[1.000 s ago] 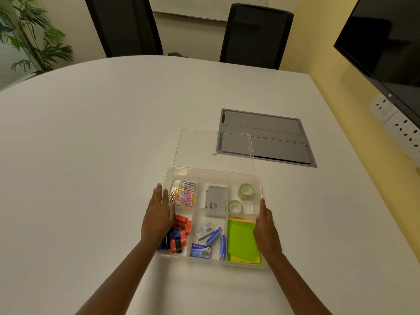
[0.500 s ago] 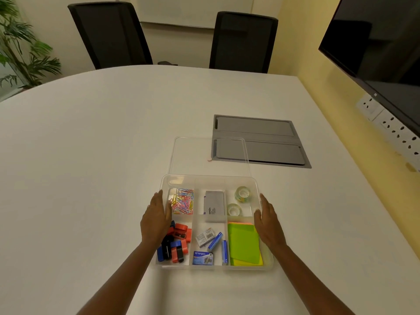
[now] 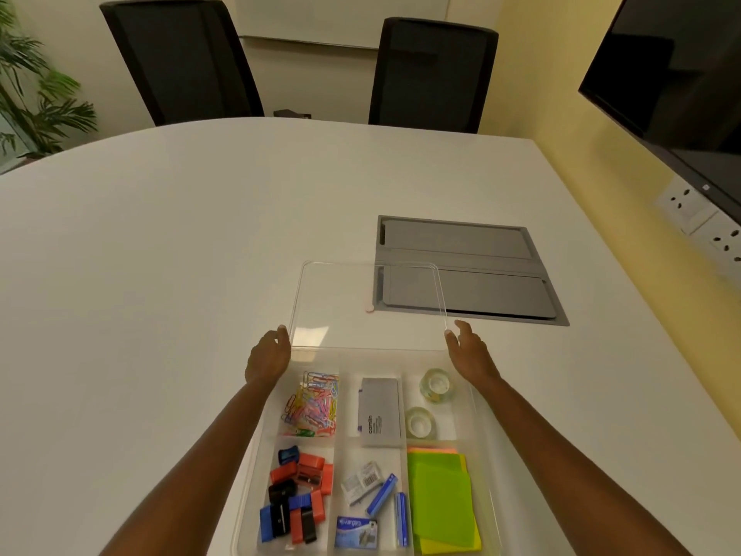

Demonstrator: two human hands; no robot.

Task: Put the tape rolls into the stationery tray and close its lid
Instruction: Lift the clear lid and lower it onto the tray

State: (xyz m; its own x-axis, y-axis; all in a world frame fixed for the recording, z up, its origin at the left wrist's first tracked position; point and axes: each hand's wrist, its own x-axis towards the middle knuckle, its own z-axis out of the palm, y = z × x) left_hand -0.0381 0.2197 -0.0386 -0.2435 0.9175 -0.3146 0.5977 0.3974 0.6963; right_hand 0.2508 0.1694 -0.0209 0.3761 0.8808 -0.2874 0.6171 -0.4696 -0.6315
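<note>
At the far left a potted plant point(image 3: 36, 86) stands behind the white table point(image 3: 160, 274). The left hand point(image 3: 268, 357) reaches the near left corner of the clear lid point(image 3: 367, 302), fingers curled toward its edge; whether they grip it I cannot tell. The lid lies flat just beyond the stationery tray point(image 3: 483, 455), its long side running left to right, partly over the grey floor-box panel point(image 3: 481, 274). Both tape rolls point(image 3: 435, 385) sit in the tray's far right compartment, beside the grey box point(image 3: 380, 411). The right hand point(image 3: 471, 351) is at the lid's near right corner, fingers loosely spread. Nothing blocks drawing the lid back, I'd judge
</note>
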